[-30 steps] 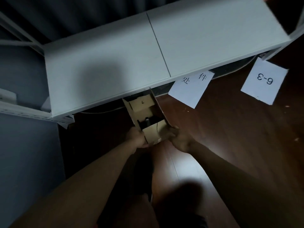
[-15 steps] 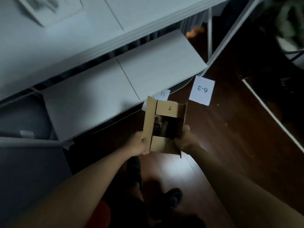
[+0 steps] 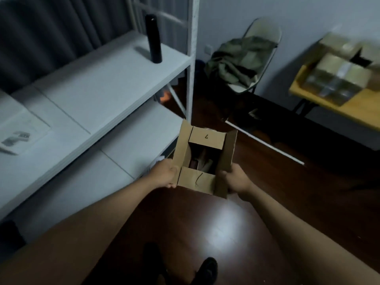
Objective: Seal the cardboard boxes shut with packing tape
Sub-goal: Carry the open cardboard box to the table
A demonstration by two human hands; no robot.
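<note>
Box's been lifted clear of the bottom shelf; now the cardboard box (image 3: 202,161) sits mid-frame, left hand (image 3: 164,174) and right hand (image 3: 234,178) curled round its sides. Flaps all open, no tape yet. Opening faces up, long axis running away toward the upper frame.

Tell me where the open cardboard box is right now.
In the head view the open cardboard box sits at centre frame, held off the dark floor between the left hand and right hand, just right of the white shelf unit.
</note>
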